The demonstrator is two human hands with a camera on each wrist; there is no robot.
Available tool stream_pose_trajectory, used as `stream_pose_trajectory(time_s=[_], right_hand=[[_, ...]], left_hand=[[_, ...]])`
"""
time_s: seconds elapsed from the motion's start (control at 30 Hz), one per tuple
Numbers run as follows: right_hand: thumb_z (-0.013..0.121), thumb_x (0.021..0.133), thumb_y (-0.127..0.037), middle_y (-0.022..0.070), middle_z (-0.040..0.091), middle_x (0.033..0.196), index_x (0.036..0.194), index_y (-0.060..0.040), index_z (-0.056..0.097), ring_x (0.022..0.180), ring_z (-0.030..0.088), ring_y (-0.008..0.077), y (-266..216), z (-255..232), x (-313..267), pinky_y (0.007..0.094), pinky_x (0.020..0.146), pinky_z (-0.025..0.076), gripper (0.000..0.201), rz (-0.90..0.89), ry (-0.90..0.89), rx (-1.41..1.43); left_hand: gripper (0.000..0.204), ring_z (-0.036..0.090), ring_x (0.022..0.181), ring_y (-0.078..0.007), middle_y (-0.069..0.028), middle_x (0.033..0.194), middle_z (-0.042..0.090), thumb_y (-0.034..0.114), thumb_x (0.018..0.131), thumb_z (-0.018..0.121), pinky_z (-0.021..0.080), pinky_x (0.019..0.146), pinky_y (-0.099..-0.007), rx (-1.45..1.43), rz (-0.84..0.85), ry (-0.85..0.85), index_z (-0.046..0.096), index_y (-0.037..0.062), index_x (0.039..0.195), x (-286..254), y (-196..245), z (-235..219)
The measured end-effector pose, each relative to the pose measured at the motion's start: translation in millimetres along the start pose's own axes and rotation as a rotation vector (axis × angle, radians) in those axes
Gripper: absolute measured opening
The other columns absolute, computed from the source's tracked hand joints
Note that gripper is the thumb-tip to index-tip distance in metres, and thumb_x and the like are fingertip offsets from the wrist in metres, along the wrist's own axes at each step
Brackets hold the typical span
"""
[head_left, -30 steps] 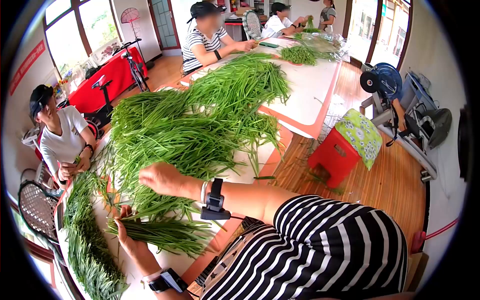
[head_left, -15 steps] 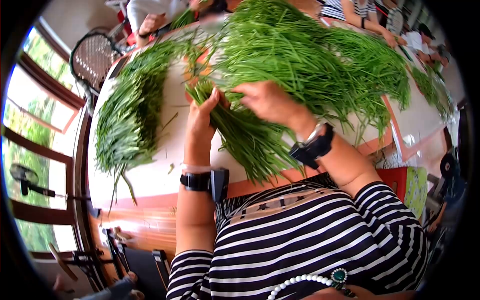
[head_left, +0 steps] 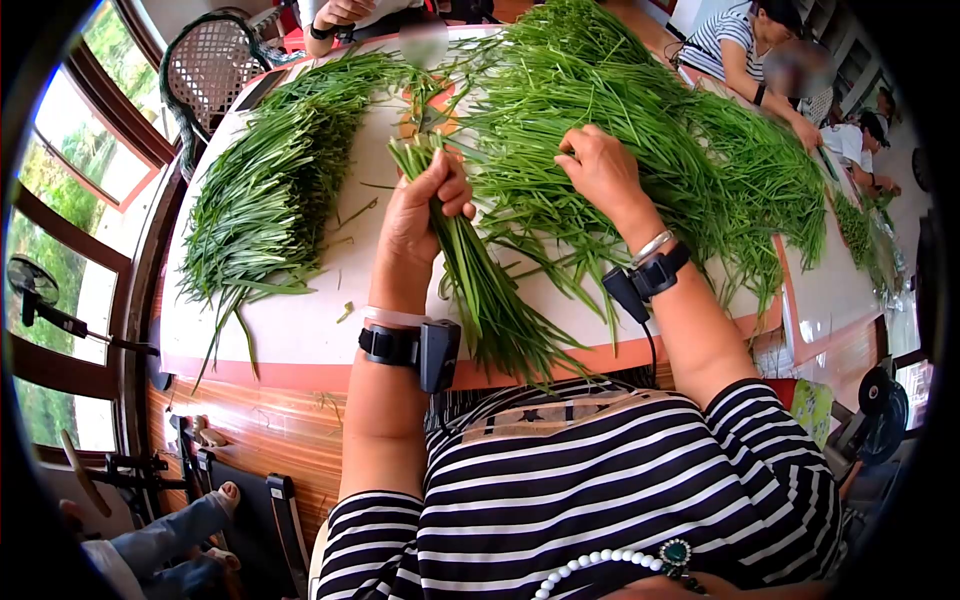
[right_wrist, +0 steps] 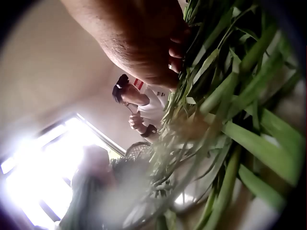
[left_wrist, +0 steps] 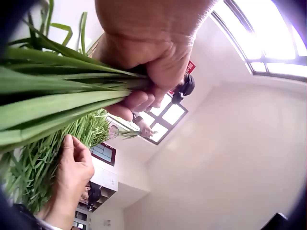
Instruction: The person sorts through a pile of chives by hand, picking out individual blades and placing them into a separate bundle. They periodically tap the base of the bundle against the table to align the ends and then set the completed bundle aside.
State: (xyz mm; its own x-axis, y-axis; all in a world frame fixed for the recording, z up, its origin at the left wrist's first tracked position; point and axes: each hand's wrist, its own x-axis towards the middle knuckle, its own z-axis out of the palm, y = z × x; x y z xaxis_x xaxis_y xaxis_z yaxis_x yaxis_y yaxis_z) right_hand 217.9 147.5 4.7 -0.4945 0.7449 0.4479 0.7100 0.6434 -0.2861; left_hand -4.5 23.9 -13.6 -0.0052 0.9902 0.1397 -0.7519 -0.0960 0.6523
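A bunch of garlic chives point(head_left: 475, 275) is in my left hand point(head_left: 418, 215), fingers curled round it near the pale cut ends. Its leaves slant down toward the table's front edge, and the left wrist view shows the blades point(left_wrist: 62, 103) running out from the grip. My right hand point(head_left: 605, 172) is at the big loose heap of garlic chives point(head_left: 545, 85), thumb and fingertips pinched together on some strands. In the right wrist view, curled fingers point(right_wrist: 176, 51) lie against the leaves; the exact strands are partly hidden.
On the left of the white table point(head_left: 400, 345) lies a long row of garlic chives point(head_left: 265, 190), with loose scraps beside it. A person's hands point(head_left: 340, 12) show across the table; another person in stripes point(head_left: 725, 45) sits at the far right. A netted chair point(head_left: 210, 70) stands behind the left corner.
The head view has swung leftward and down. My right hand moved off from beside the left hand's bunch to the heap on the right. My left hand keeps its hold on the bunch.
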Motion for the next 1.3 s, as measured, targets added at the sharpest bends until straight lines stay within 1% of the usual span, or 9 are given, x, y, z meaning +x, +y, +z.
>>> stream_pose_trajectory(time_s=[0.2,0.33,0.57,0.63,0.73,0.87,0.97,1.07,1.3], right_hand=[[0.068,0.08,-0.01,0.0119,0.064,0.078,0.08,-0.0032,0.061,0.071,0.063,0.0321,11.4,4.1,3.1,0.0408,0.063,0.049,0.01,-0.069,0.174,0.203],[0.068,0.08,-0.009,0.0113,0.064,0.077,0.081,-0.0022,0.061,0.069,0.063,0.0294,-19.2,-9.9,-7.3,0.0369,0.062,0.049,0.01,-0.108,0.112,0.323],[0.067,0.081,-0.008,0.0128,0.064,0.076,0.082,-0.0023,0.06,0.068,0.063,0.03,-42.5,-10.3,-20.6,0.0371,0.06,0.048,0.008,-0.169,0.111,0.405],[0.066,0.082,-0.008,0.0126,0.064,0.073,0.081,-0.0028,0.06,0.065,0.063,0.0302,-40.6,-11.3,-20.2,0.037,0.058,0.048,0.008,-0.085,0.135,0.412],[0.066,0.082,-0.008,0.0124,0.064,0.07,0.08,-0.0035,0.06,0.062,0.062,0.0309,-41.1,-13.7,-18.3,0.0367,0.056,0.048,0.008,-0.093,0.177,0.408],[0.067,0.082,-0.009,0.0123,0.064,0.072,0.081,-0.0042,0.059,0.065,0.063,0.0326,-58.9,-16.1,-29.0,0.0384,0.056,0.048,0.009,-0.14,0.126,0.41],[0.066,0.081,-0.009,0.0115,0.064,0.074,0.081,-0.0049,0.059,0.067,0.063,0.0327,-65.4,-12.7,-37.0,0.0392,0.058,0.048,0.008,-0.17,0.095,0.399],[0.065,0.082,-0.009,0.0106,0.063,0.074,0.081,-0.005,0.059,0.067,0.062,0.0326,-66.4,-11.4,-41.1,0.0388,0.058,0.049,0.008,-0.196,0.103,0.365],[0.066,0.083,-0.006,0.0104,0.063,0.07,0.081,-0.0032,0.058,0.059,0.062,0.0262,-46.5,-9.3,-31.2,0.0339,0.053,0.047,0.009,-0.08,0.213,0.447]], left_hand=[[0.017,0.044,0.055,-0.0111,0.0015,0.066,0.045,0.023,0.094,0.062,0.046,0.059,-0.0306,0.069,-0.029,0.15,0.055,0.0071,0.092,1.7,-8.2,6.9],[0.027,0.046,0.055,-0.0117,0.0012,0.065,0.046,0.016,0.088,0.069,0.047,0.059,-0.031,0.057,0.011,0.231,0.058,0.0026,0.109,5.1,-16.2,5.2],[0.016,0.053,0.059,-0.0127,-0.0007,0.07,0.055,0.014,0.087,0.07,0.049,0.058,-0.0297,0.118,0.002,0.362,0.059,0.005,0.093,6.3,-27.8,9.7],[0.014,0.054,0.059,-0.013,-0.0011,0.071,0.057,0.014,0.087,0.07,0.048,0.057,-0.0288,0.122,0.007,0.446,0.059,0.005,0.09,3.7,-23.2,22.8],[0.015,0.055,0.059,-0.0133,-0.0011,0.072,0.059,0.016,0.087,0.07,0.047,0.056,-0.0276,0.161,-0.008,0.312,0.062,0.0045,0.092,5.4,-25.7,12.1],[0.033,0.057,0.068,-0.0113,0.0004,0.077,0.057,0.019,0.089,0.069,0.05,0.059,-0.0271,0.182,-0.016,0.242,0.061,0.0014,0.115,6.1,-30.3,2.8],[0.03,0.057,0.068,-0.0114,0.0005,0.077,0.057,0.02,0.089,0.069,0.05,0.059,-0.0275,0.16,-0.005,0.32,0.062,0.0033,0.113,6.5,-27.7,5.1],[0.017,0.056,0.062,-0.0137,-0.0016,0.074,0.058,0.019,0.088,0.07,0.048,0.054,-0.0281,0.128,0.019,0.439,0.064,0.0056,0.097,4.9,-24.9,19.5],[0.017,0.051,0.057,-0.012,-0.0011,0.069,0.055,0.02,0.09,0.067,0.045,0.053,-0.0264,0.0,-0.015,0.297,0.058,0.0078,0.084,5.0,-25.0,14.7]])
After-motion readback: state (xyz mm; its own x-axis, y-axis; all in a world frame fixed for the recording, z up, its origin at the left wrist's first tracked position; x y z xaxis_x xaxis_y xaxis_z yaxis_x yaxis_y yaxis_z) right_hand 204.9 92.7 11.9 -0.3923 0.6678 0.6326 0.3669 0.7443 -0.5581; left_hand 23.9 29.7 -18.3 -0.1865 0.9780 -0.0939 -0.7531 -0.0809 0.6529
